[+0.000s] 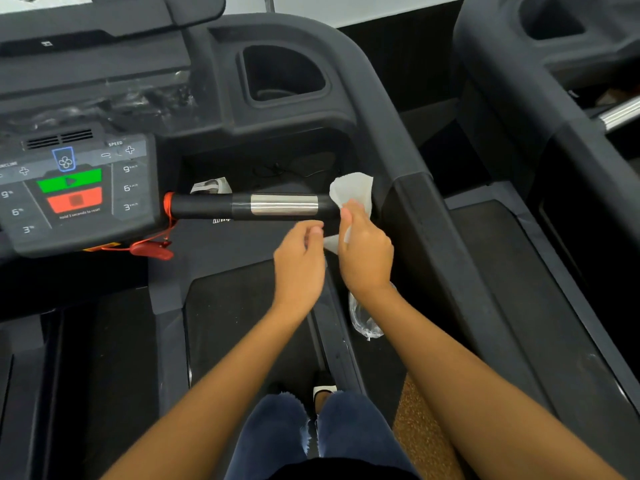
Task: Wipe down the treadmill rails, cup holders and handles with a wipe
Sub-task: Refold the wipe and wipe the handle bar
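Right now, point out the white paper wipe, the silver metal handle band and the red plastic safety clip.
white paper wipe [353, 188]: head view, upper flap.
silver metal handle band [284, 204]: head view, band's middle.
red plastic safety clip [152, 251]: head view, clip body.

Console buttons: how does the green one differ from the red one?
The green button sits above the red button. Green shows a triangle, red a square. Small print runs below the red one only. Both are wide bars on the console.
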Available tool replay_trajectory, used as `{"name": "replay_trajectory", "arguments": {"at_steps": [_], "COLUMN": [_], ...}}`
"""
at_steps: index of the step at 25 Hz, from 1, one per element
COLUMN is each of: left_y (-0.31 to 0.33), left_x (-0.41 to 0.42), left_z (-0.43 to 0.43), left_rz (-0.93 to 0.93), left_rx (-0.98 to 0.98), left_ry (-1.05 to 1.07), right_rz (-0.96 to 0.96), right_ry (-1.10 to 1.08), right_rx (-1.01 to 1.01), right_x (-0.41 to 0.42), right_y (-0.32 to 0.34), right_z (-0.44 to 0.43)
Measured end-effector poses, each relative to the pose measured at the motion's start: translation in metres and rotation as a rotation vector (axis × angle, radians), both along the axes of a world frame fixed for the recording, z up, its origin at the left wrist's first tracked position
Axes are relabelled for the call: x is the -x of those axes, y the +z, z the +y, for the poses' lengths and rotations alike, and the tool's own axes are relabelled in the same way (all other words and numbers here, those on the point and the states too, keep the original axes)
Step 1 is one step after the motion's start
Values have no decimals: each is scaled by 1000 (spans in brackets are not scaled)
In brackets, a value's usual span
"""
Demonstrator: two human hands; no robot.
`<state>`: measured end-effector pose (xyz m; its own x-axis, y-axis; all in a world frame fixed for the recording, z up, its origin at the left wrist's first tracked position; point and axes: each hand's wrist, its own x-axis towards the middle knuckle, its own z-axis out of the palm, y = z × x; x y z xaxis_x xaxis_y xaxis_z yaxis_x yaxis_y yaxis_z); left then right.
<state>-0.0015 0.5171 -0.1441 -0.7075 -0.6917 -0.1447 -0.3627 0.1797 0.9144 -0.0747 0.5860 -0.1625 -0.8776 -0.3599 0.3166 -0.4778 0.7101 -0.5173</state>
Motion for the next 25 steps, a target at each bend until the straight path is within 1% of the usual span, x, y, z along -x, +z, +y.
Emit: {"name": "replay_trajectory", "arguments": {"at_steps": [1, 2, 3, 4, 5, 6, 8, 9, 12, 14, 17, 19, 21, 23, 25], "left_y": [3, 8, 11, 14, 16, 17, 10, 5, -14, -18, -22, -27, -37, -46, -50], "left_x": [7, 13, 18, 21, 22, 22, 18, 16, 7, 8, 16, 18, 18, 20, 29], "left_z": [4, 5, 4, 3, 2, 2, 2, 2, 2, 1, -3, -7, -9, -5, 3], "left_rz": [-42, -51, -35, -10, 5, 17, 16, 16, 73, 141, 203, 233, 232, 198, 227], "left_rx": [-290, -549, -721, -802, -810, -795, -758, -769, -915, -953, -945, -968, -961, -984, -1124], "left_ry": [1, -12, -31, -63, -67, -28, 123, 198, 382, 462, 539, 631, 714, 730, 670], "right_rz": [-122, -192, -213, -215, -214, -220, -246, -268, -328, -340, -314, -278, -235, -214, -204], "right_ry": [10, 13, 19, 41, 74, 103, 101, 77, 18, 5, 13, 18, 15, 6, 0], "right_rx": [88, 172, 224, 254, 273, 284, 288, 293, 300, 293, 276, 269, 303, 354, 375], "right_x": [-1, -3, -5, -7, -8, -9, -6, -4, -2, -2, -4, -5, -5, -6, -8], "right_y": [8, 15, 20, 23, 24, 23, 19, 17, 13, 14, 22, 26, 30, 31, 32], "right_z": [2, 3, 4, 4, 3, 3, 4, 5, 9, 8, 6, 5, 6, 8, 9]}}
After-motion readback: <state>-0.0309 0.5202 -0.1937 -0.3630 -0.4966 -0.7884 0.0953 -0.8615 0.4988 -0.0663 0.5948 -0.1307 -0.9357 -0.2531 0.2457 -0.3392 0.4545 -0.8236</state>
